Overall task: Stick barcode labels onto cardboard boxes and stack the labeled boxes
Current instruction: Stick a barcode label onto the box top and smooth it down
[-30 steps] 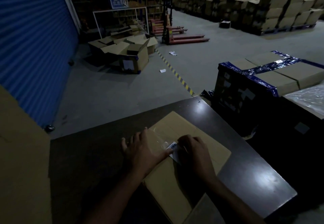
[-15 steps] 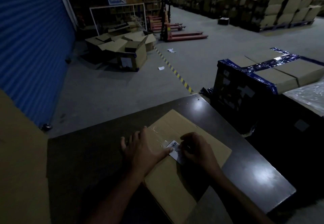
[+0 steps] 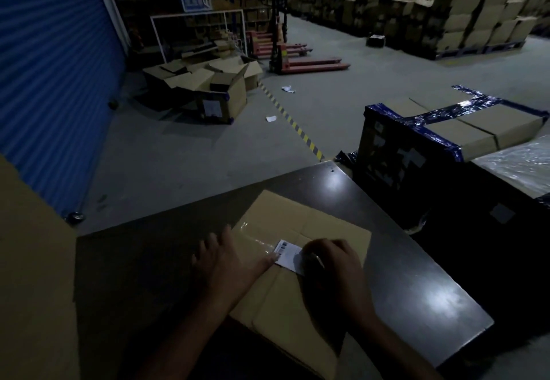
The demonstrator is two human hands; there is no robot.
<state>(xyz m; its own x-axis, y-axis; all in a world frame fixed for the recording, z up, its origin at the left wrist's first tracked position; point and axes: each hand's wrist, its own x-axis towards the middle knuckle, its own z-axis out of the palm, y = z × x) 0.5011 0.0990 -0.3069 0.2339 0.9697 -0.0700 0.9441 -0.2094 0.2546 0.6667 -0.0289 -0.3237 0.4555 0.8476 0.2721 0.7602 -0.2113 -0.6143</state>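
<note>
- On my feed a flat cardboard box [image 3: 300, 260] lies on the dark bench [image 3: 416, 284], turned at an angle to the bench edges, its top flaps closed and a strip of clear tape shining along the seam.
- A white barcode label [image 3: 288, 256] sits on the box top, near the middle of the seam, with printed bars at its far end.
- The left hand [image 3: 229, 263] lies flat on the left part of the box, fingers [image 3: 208, 245] straight and spread; its thumb reaches right and the tip touches the near-left edge of the label. It grips nothing.
- The right hand [image 3: 333, 263] rests on the right part of the box with its fingers bent down over the right end of the label, covering that end. In this dim light I cannot tell whether they pinch the label or only press on it.
- Both forearms come in from the bottom of the frame, crossing the near edge of the box.
- A tall brown cardboard surface [image 3: 32, 275] fills the left edge of the view, just beside the bench.
- To the right of the bench stands a wrapped pallet of boxes [image 3: 452, 132] bound with blue tape.
- Beyond, on the grey floor, I see a heap of opened cartons [image 3: 208, 82], an orange pallet jack [image 3: 297, 58], a yellow-and-black floor stripe [image 3: 294, 125] and a blue roller door [image 3: 53, 67].
- Stacked boxes [image 3: 446, 4] line the far right of the warehouse.
</note>
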